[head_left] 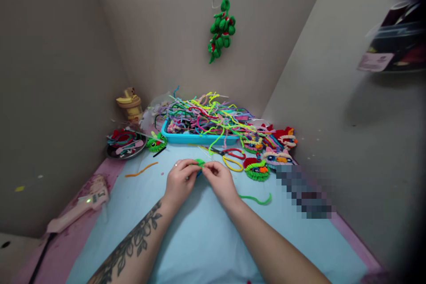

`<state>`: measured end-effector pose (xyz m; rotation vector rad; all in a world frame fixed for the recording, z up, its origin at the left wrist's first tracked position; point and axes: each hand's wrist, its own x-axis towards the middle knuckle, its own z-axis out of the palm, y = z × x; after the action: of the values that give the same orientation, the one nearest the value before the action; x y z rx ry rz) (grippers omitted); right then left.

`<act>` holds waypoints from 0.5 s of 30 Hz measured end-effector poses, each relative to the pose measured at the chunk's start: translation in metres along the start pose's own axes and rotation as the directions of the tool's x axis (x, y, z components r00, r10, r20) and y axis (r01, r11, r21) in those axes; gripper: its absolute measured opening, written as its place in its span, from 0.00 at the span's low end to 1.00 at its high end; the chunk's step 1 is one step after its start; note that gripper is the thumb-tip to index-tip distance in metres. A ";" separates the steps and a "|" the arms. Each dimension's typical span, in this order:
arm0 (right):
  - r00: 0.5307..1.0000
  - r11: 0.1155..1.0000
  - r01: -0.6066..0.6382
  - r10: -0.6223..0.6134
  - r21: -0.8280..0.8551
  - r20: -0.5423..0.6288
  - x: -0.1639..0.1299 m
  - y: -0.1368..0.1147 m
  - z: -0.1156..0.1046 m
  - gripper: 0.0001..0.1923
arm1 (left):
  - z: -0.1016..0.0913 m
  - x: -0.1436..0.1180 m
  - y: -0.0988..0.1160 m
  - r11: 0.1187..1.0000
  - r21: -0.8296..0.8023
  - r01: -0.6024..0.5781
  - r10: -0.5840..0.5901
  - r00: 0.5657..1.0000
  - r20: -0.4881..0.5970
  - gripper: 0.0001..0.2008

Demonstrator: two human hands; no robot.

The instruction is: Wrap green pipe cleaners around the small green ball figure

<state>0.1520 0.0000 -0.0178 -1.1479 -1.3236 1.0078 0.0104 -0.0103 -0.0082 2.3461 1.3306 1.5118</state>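
Note:
My left hand (181, 179) and my right hand (219, 179) meet over the middle of the blue cloth, both closed in a pinch. Between their fingertips is a small piece of green pipe cleaner work (199, 162), with a bit of dark blue below it. The fingers cover most of it. A loose green pipe cleaner (258, 199) lies beside my right wrist. Past my right hand rest scissors (229, 155) with red and yellow handle loops. An orange pipe cleaner (141, 170) lies to the left of my left hand.
Behind stands a blue tray (203, 139) heaped with pipe cleaners. Finished bird-like pieces (256, 170) sit at right. A green figure (156, 143) and a metal bowl (126, 153) are at left. A pink glue gun (78, 211) lies nearer. Green work (221, 29) hangs above.

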 end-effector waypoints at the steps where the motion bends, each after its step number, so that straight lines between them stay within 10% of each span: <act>1: 1.000 1.000 -0.005 0.005 0.001 0.004 0.000 0.000 0.001 0.08 | 0.000 0.000 0.000 1.000 0.007 -0.009 0.009 1.000 -0.004 0.08; 15: 0.988 0.970 -0.143 0.128 0.194 0.090 -0.001 -0.001 0.001 0.11 | 0.002 0.000 -0.002 0.999 -0.032 -0.009 0.009 1.000 0.003 0.08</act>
<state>0.1507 -0.0010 -0.0168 -1.0653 -1.1847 1.2668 0.0104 -0.0081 -0.0098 2.3372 1.2880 1.5199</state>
